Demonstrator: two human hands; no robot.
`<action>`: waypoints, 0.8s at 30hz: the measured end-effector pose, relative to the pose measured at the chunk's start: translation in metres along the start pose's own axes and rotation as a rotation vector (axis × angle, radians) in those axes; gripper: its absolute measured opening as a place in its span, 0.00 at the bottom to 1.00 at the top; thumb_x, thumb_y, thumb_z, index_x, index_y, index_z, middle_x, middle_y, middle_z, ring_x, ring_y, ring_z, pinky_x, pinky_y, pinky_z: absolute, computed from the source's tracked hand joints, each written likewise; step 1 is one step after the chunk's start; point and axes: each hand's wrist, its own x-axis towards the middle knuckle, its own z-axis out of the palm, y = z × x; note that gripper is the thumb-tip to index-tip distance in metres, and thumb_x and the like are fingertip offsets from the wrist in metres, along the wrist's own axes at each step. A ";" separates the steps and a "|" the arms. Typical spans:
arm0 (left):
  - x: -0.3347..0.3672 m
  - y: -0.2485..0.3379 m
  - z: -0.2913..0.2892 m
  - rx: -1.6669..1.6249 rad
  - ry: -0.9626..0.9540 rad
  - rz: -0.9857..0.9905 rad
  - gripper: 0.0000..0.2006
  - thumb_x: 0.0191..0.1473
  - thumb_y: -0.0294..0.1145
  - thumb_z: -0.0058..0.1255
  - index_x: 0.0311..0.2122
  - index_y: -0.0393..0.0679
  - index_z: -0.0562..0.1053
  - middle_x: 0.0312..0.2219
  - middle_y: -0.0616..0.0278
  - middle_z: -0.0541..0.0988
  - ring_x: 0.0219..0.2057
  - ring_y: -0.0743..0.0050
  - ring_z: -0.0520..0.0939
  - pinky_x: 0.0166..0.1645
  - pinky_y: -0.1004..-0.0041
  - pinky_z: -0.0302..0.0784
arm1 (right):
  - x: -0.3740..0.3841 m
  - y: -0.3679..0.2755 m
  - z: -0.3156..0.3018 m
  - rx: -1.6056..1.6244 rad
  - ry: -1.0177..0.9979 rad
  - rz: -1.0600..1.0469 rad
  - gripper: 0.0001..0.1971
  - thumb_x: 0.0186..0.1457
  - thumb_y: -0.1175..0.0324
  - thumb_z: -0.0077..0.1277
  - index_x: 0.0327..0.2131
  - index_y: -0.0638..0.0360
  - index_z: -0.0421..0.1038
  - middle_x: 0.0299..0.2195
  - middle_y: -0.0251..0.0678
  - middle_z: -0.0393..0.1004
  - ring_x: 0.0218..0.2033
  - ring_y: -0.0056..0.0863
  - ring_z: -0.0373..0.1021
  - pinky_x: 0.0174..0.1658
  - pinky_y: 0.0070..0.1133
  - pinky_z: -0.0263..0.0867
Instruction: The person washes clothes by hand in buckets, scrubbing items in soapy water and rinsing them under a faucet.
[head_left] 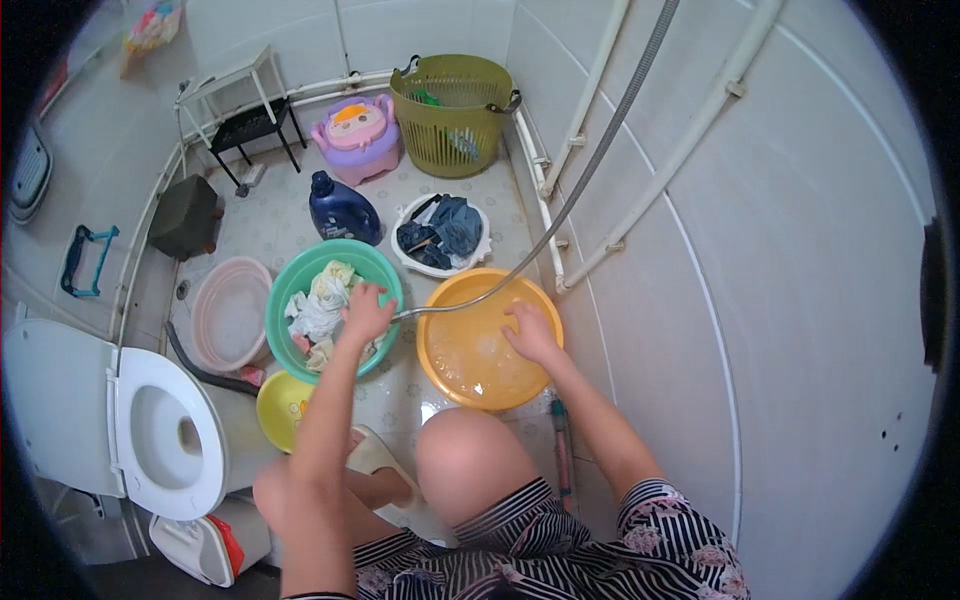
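My left hand (pixel 368 312) is over the right side of a green basin (pixel 285 268), its fingers apart. White and cream cloths (pixel 320 308) lie in that basin. A grey metal shower hose (pixel 440 308) runs up to the hand's edge; its end is hidden there, and I see no grip on it. Over the right part of an orange-yellow basin (pixel 432 372), my right hand (pixel 532 333) hovers with spread fingers and nothing in them. Bubbly water (pixel 480 350) stands in this basin.
Beyond the basins stand a blue detergent bottle (pixel 342 212), a white basin of dark clothes (pixel 450 228) and an olive laundry basket (pixel 445 140). Left are a pink basin (pixel 205 325), a yellow bowl (pixel 275 415) and a toilet (pixel 205 470). Wall pipes (pixel 670 180) flank the right.
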 end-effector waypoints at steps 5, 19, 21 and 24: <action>-0.005 0.035 -0.055 0.008 0.107 0.271 0.15 0.48 0.39 0.52 0.41 0.46 0.70 0.45 0.56 0.68 0.51 0.57 0.67 0.53 0.56 0.59 | 0.062 0.029 0.023 -0.033 0.050 -0.100 0.17 0.45 0.68 0.54 0.39 0.65 0.69 0.38 0.49 0.68 0.45 0.46 0.64 0.48 0.34 0.61; 0.034 -0.054 0.010 -0.573 -0.005 0.129 0.09 0.48 0.26 0.50 0.37 0.38 0.70 0.35 0.55 0.71 0.36 0.66 0.75 0.39 0.71 0.72 | 0.249 0.051 0.139 -0.603 0.056 0.101 0.40 0.32 0.61 0.66 0.53 0.47 0.58 0.52 0.45 0.58 0.50 0.46 0.60 0.48 0.36 0.64; 0.036 -0.052 0.014 -0.611 -0.010 0.125 0.09 0.48 0.26 0.50 0.37 0.38 0.70 0.35 0.55 0.71 0.35 0.66 0.76 0.39 0.71 0.72 | 0.255 0.077 0.138 -0.452 -0.051 0.212 0.35 0.31 0.62 0.65 0.48 0.48 0.62 0.52 0.45 0.59 0.49 0.48 0.61 0.47 0.35 0.64; 0.043 -0.048 0.008 -0.622 0.014 0.109 0.09 0.49 0.26 0.50 0.37 0.37 0.70 0.34 0.54 0.71 0.34 0.64 0.76 0.39 0.71 0.72 | 0.255 0.076 0.135 -0.267 -0.092 0.263 0.24 0.32 0.63 0.62 0.37 0.55 0.68 0.46 0.45 0.65 0.44 0.47 0.65 0.44 0.34 0.65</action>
